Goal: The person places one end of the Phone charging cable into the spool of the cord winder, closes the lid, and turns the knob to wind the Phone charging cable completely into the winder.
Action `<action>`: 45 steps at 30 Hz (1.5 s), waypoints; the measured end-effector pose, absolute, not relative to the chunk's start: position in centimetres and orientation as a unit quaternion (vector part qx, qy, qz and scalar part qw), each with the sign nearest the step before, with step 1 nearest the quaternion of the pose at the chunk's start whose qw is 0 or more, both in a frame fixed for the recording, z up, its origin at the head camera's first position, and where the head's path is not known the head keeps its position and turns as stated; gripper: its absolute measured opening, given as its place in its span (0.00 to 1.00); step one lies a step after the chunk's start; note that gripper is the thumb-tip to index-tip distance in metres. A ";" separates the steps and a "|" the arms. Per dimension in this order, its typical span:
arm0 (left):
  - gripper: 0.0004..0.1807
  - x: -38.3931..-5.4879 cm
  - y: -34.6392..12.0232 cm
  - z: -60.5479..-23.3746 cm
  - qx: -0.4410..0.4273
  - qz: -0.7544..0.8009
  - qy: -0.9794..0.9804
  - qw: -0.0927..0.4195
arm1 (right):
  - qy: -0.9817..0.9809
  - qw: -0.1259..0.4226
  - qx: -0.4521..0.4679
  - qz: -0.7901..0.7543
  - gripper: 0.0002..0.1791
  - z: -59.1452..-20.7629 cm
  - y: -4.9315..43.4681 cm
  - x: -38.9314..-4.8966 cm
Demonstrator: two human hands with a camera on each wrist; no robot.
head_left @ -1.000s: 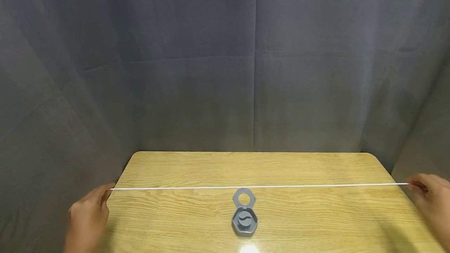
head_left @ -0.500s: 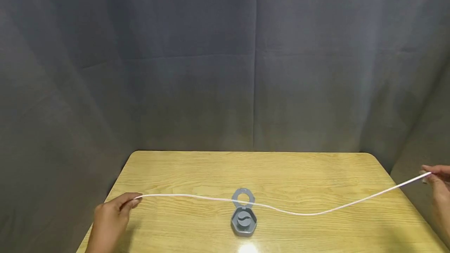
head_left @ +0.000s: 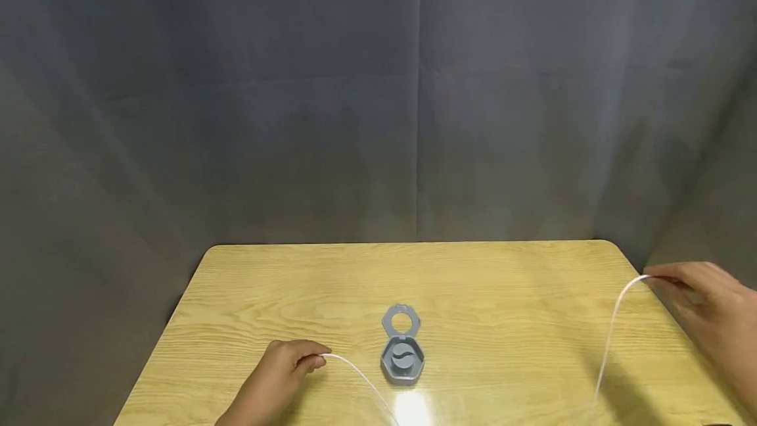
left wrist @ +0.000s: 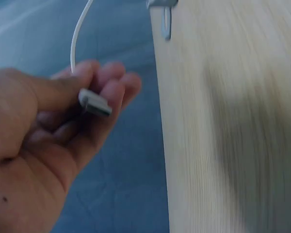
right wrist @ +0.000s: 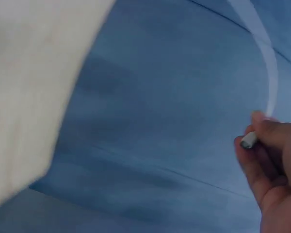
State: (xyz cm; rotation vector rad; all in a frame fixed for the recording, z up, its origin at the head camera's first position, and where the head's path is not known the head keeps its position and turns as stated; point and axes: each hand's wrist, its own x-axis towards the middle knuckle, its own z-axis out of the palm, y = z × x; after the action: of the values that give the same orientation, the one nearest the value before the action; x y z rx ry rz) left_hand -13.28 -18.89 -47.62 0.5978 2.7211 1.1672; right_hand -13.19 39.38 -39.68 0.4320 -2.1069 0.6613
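Observation:
A white USB cable (head_left: 368,381) runs between both hands, and its sagging middle drops out of the bottom of the head view. Left of the grey case, my left hand (head_left: 275,377) pinches one end of it. In the left wrist view a flat USB plug (left wrist: 95,103) sticks out between thumb and fingers. Over the table's right edge, my right hand (head_left: 706,301) pinches the other end, where a smaller plug (right wrist: 249,140) shows in the right wrist view. The grey hexagonal case (head_left: 403,380) lies on the table, its ring-shaped lid (head_left: 388,323) folded back.
The wooden table (head_left: 284,281) has rounded far corners. A dark grey curtain (head_left: 331,117) hangs behind it and at both sides. Light glares off the tabletop just in front of the case.
The cable has gone from stretched straight to slack, with its middle hanging low. My left hand has moved right and nearer the case; the right hand has lately come inward.

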 end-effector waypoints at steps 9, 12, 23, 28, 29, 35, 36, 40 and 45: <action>0.09 -13.7 -16.4 -47.1 0.233 0.312 0.920 -0.032 | -0.944 0.268 0.143 0.133 0.12 -44.8 39.5 -19.0; 0.09 -13.7 -16.1 -47.0 0.234 0.308 0.921 -0.045 | -0.955 0.215 0.170 0.115 0.11 -47.1 39.5 -21.3; 0.09 -13.1 -16.1 -46.7 0.215 0.308 0.924 -0.068 | -0.982 0.046 0.155 0.097 0.09 -52.9 38.4 -23.6; 0.09 -13.3 -16.0 -46.3 0.214 0.304 0.925 -0.080 | -0.980 0.075 0.167 0.074 0.09 -52.2 36.9 -23.6; 0.09 -13.3 -15.9 -46.3 0.216 0.304 0.924 -0.082 | -0.979 0.080 0.171 0.077 0.09 -51.9 36.3 -23.5; 0.09 -12.8 -14.5 -45.9 0.248 0.296 0.917 -0.095 | -0.960 0.104 0.214 0.148 0.11 -49.8 29.6 -21.8; 0.09 -12.8 -14.1 -45.8 0.255 0.295 0.916 -0.096 | -0.956 0.098 0.224 0.165 0.11 -49.5 28.2 -21.3; 0.08 -12.9 -12.3 -45.4 0.278 0.292 0.911 -0.092 | -0.929 0.033 0.270 0.251 0.08 -47.8 22.6 -18.5; 0.09 -13.1 -10.3 -45.4 0.301 0.298 0.900 -0.102 | -0.850 -0.096 0.306 0.418 0.11 -46.6 17.3 -15.2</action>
State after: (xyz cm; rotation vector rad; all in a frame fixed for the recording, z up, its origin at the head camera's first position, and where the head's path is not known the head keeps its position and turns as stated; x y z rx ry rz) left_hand -13.13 -10.26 -45.37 1.0122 3.0269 1.0037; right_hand -15.23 17.28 -46.57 1.0241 -2.8477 1.3985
